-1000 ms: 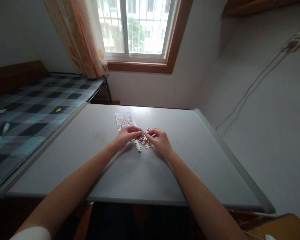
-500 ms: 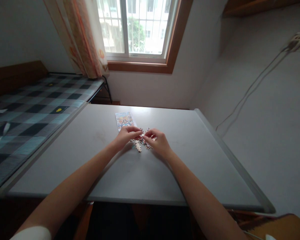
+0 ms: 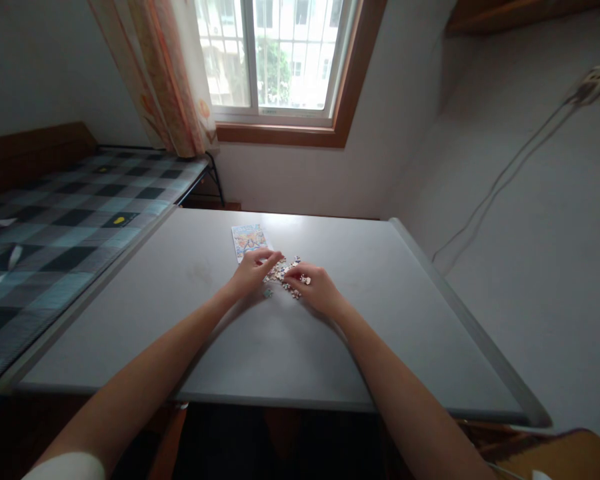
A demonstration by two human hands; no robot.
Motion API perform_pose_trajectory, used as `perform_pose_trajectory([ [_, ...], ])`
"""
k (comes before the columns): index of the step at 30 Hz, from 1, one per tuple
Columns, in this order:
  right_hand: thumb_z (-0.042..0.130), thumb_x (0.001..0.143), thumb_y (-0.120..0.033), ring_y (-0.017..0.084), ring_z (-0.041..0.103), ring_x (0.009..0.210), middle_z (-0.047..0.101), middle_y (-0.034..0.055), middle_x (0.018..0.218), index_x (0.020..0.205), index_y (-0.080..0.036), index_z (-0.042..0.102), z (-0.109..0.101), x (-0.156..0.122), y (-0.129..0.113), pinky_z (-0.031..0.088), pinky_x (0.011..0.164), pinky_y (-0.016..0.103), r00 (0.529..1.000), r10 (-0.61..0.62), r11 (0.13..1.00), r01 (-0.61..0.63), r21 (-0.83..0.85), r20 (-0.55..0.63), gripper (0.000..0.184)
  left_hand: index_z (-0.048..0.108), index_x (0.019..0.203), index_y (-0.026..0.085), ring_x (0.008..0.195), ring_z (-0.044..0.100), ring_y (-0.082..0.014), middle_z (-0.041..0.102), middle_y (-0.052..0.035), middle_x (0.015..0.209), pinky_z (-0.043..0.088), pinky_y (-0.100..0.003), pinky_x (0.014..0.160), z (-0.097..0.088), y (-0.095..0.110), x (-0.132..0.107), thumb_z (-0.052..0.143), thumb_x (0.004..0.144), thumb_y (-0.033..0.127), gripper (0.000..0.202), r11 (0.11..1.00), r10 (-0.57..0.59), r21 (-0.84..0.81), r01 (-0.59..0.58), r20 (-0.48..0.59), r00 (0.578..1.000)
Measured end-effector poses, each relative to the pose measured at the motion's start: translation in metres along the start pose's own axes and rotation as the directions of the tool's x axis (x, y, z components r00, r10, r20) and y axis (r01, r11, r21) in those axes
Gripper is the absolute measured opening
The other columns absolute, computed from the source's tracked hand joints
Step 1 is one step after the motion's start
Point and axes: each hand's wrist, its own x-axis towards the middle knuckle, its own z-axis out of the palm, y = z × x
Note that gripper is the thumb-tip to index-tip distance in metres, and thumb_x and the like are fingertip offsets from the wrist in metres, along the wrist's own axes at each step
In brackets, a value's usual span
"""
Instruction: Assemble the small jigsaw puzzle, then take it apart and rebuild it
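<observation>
left hand (image 3: pixel 251 272): resting on the desk (image 3: pixel 380 320), fingers (image 3: pixel 274 257) stretching flat onto the puzzle pieces (image 3: pixel 282 271), gripping nothing
right hand (image 3: pixel 318 288): curling over the heap's right side, touching it; can't tell if pinching a piece, too tiny
puzzle pieces: sitting mid-desk in a small heap between both hands
picture card (image 3: pixel 249 239): lying just behind the left hand, near the heap

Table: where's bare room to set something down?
Bare: table right of the right hand to the wall-side rim; left of the left hand to the bed-side edge; both near corners. Crowded: jigsaw pieces and picture card mid-table.
</observation>
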Motion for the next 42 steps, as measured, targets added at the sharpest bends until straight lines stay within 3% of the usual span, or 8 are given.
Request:
perform_pose_trajectory([
  [6,0.071,0.070,-0.043,0.015,0.060,0.066,0.069,0.0033,0.073,0.076,-0.016,0.069,-0.005,0.004,0.004,0.048,0.063,0.028,0.940,0.283,0.900,-0.191,0.392,-0.191,0.028,0.073,0.080,0.015,0.061,0.060,-0.0136,0.069,-0.0044,0.070,0.045,-0.023,0.056,0.005,0.008,-0.005,0.072,0.071,0.044,0.031,0.991,-0.039,-0.114,0.064,0.205,0.978],
  [13,0.075,0.063,-0.047,0.013,0.059,0.063,0.068,0.0029,0.070,0.075,-0.016,0.069,-0.006,0.005,0.001,0.049,0.062,0.027,0.916,0.352,0.839,-0.217,0.499,-0.193,0.033,0.072,0.075,0.014,0.057,0.059,-0.0122,0.067,-0.0037,0.062,0.045,-0.022,0.055,0.003,0.012,-0.006,0.071,0.073,0.046,0.031,0.958,-0.111,-0.237,0.162,0.214,0.971],
  [19,0.076,0.059,-0.044,0.010,0.052,0.050,0.062,0.0003,0.057,0.074,-0.015,0.068,-0.006,0.007,0.009,0.045,0.051,0.025,0.863,0.495,0.703,-0.327,0.631,-0.103,0.034,0.074,0.081,0.014,0.063,0.061,-0.0136,0.069,-0.0047,0.072,0.049,-0.024,0.059,0.006,0.008,-0.006,0.077,0.067,0.039,0.029,0.969,-0.062,-0.229,0.088,0.121,0.991],
  [25,0.070,0.068,-0.046,0.015,0.060,0.070,0.071,0.0079,0.087,0.084,-0.017,0.074,-0.009,0.006,0.009,0.049,0.065,0.029,0.912,0.291,0.944,-0.224,0.244,-0.290,0.033,0.075,0.087,0.015,0.062,0.062,-0.0126,0.068,-0.0057,0.075,0.048,-0.022,0.056,0.005,0.009,-0.004,0.071,0.073,0.044,0.033,0.965,-0.084,-0.235,0.115,0.137,0.987],
  [30,0.070,0.071,-0.045,0.015,0.060,0.065,0.071,0.0058,0.080,0.082,-0.018,0.074,-0.005,0.004,0.003,0.047,0.059,0.027,0.959,0.230,0.948,-0.182,0.263,-0.164,0.029,0.075,0.083,0.014,0.060,0.060,-0.0120,0.067,-0.0044,0.070,0.049,-0.023,0.058,0.005,0.009,-0.005,0.075,0.069,0.043,0.032,0.959,-0.094,-0.245,0.142,0.197,0.976],
  [34,0.072,0.069,-0.042,0.016,0.061,0.067,0.071,0.0055,0.077,0.076,-0.018,0.073,-0.004,0.004,0.000,0.046,0.059,0.027,0.950,0.240,0.939,-0.174,0.298,-0.202,0.025,0.073,0.084,0.015,0.063,0.062,-0.0133,0.069,-0.0042,0.071,0.051,-0.025,0.063,0.005,0.006,-0.006,0.077,0.068,0.039,0.030,0.922,-0.168,-0.312,0.228,0.207,0.964],
  [39,0.072,0.065,-0.043,0.014,0.058,0.060,0.068,0.0031,0.068,0.075,-0.016,0.071,-0.004,0.004,-0.003,0.045,0.056,0.026,0.933,0.331,0.866,-0.240,0.439,-0.142,0.028,0.074,0.076,0.017,0.068,0.060,-0.0144,0.066,-0.0047,0.072,0.049,-0.026,0.065,0.004,0.006,-0.006,0.076,0.070,0.033,0.018,0.989,0.028,-0.147,-0.016,0.079,0.996],
  [42,0.074,0.063,-0.042,0.011,0.054,0.053,0.065,0.0011,0.061,0.075,-0.015,0.071,-0.005,0.004,0.000,0.042,0.052,0.025,0.916,0.380,0.828,-0.277,0.487,-0.125,0.029,0.075,0.078,0.020,0.068,0.058,-0.0141,0.065,-0.0047,0.074,0.047,-0.026,0.065,0.004,0.007,-0.006,0.071,0.074,0.028,0.010,0.986,0.164,0.004,-0.165,0.092,0.982],
])
